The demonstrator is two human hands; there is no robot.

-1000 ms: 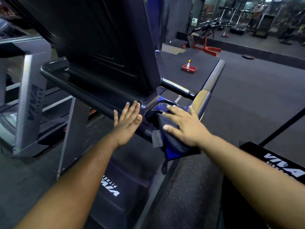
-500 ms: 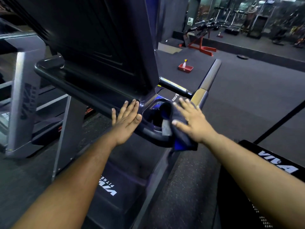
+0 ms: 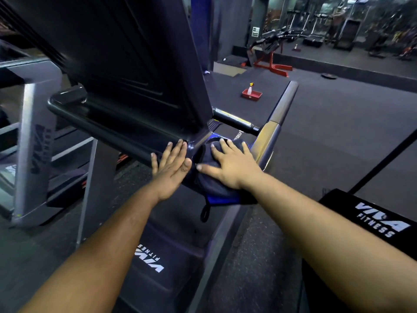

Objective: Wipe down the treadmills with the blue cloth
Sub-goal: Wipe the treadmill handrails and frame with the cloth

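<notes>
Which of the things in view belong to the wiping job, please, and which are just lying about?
Belong to the job:
blue cloth
treadmill console
right hand, flat on the cloth
left hand, bracing the console edge

Just lying about:
spray bottle in red tray
red bench

The right hand (image 3: 232, 164) hides most of the blue cloth (image 3: 216, 190); background machines blur.
</notes>
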